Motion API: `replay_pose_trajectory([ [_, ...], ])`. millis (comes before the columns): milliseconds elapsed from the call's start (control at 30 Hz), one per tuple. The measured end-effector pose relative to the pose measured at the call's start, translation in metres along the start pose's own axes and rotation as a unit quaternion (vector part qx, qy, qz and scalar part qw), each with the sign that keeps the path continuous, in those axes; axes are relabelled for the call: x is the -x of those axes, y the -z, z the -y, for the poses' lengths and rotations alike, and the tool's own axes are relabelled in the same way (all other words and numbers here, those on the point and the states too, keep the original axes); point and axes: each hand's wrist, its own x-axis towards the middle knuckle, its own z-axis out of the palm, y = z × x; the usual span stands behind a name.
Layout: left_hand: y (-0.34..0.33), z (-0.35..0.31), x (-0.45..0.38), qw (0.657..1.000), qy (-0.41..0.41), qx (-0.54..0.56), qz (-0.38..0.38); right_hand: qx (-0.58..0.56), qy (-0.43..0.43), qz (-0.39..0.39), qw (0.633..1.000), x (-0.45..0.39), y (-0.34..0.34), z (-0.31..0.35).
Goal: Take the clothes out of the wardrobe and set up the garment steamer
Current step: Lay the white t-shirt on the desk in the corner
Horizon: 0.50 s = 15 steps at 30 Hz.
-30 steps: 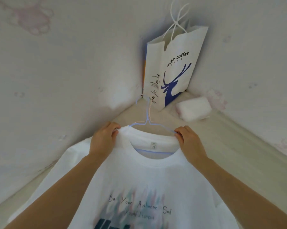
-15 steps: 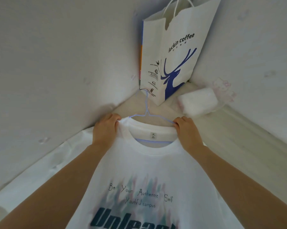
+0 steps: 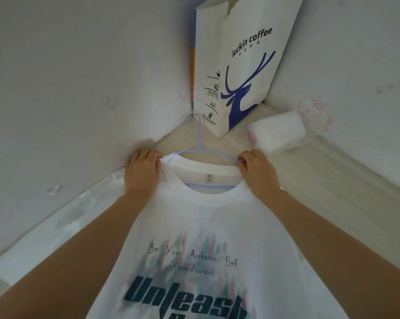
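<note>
Two hands work the neckline of a white T-shirt (image 3: 208,226) spread flat on a pale surface. The left hand (image 3: 142,172) is closed on a pinch of fabric at the shoulder seam on its side of the collar; the right hand (image 3: 257,172) is closed on the collar's other edge, its fingertips also touching the wire of the hanger (image 3: 200,153).

That pale blue hanger sits inside the shirt, its shoulders running straight across from one hand to the other and its crossbar showing through the neck opening. The hook points away from both hands, toward the corner where the walls meet, and its tip seems to lie at the foot of the wall. So the shirt's long axis runs from the hands back toward the person, and the hook lies beyond the knuckles, roughly midway between the hands, perhaps a shade nearer the left. Lifting the garment would likely mean reaching forward for that hook.

Just past the hook stands a white paper bag (image 3: 245,72) printed "luckin coffee" with a blue deer. Beside the right hand lies a soft white packet (image 3: 277,132).

The neck label reads "2XL". The chest print reads "Be Your Authentic Self", "Youthful campus", then large letters "Unleash".

No steamer is in sight.
</note>
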Motion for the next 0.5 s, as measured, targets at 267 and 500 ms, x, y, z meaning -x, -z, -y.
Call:
replay_pose_trajectory([
  [267, 0.020, 0.002, 0.008, 0.999, 0.011, -0.002, 0.031, 0.024, -0.013, 0.048, 0.998, 0.018, 0.015, 0.008],
  [500, 0.059, -0.017, 0.039, 0.998, -0.023, 0.025, 0.050, 0.045, -0.018, 0.075, 0.996, 0.066, 0.041, 0.028],
])
